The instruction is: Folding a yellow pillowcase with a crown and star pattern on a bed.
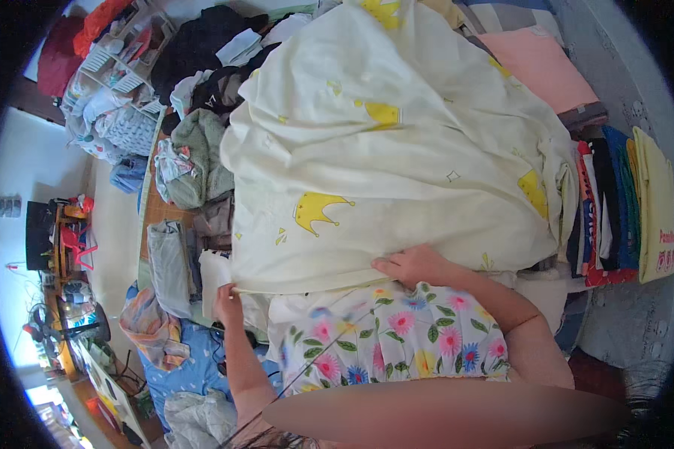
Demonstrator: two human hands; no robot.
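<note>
A large cream cloth (393, 224), printed with yellow crowns and looking like a duvet cover or sheet, spreads before me in loose folds. At its near left corner, my left hand (228, 306) pinches the hem between thumb and fingers. My right hand (415, 266) lies palm down on the cloth close to the near edge, its fingers pointing left and slightly apart. The near edge runs fairly straight between the two hands, just in front of my floral top (393, 337). The far part of the cloth is bunched and wrinkled.
Folded clothes (606, 207) stand in a row at the right, below a pink folded cloth (539, 67). Heaped garments (199, 157) and folded grey trousers (168, 266) lie at the left. A white basket (118, 67) holds small items. Farther left is a fan (39, 325).
</note>
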